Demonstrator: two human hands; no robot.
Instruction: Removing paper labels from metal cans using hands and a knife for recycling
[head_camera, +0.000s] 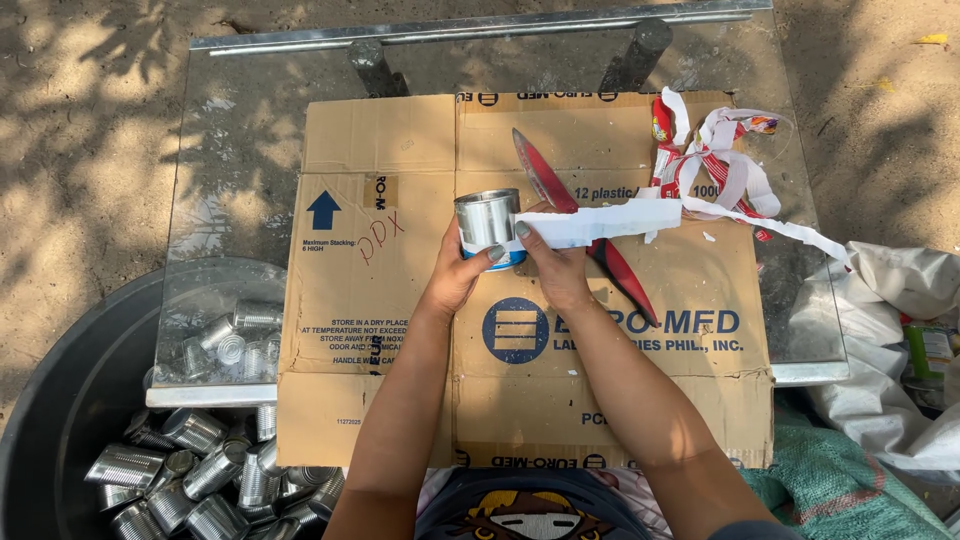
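The left hand (458, 272) is closed around the upright tin can (487, 226) over the flattened cardboard (620, 400), while the right hand (556, 262), just beside it, pinches the paper label (610, 220) that stretches away to the right.

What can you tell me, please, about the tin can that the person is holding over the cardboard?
The tin can is a short cylinder of shiny, bare silver metal, with a blue band of label left around its lower edge. It stands roughly upright above the flattened cardboard. The left hand grips it from below and the side, while the right hand pinches the label strip, a long white paper strip trailing off to the right from the can. Whether its top is open cannot be told.
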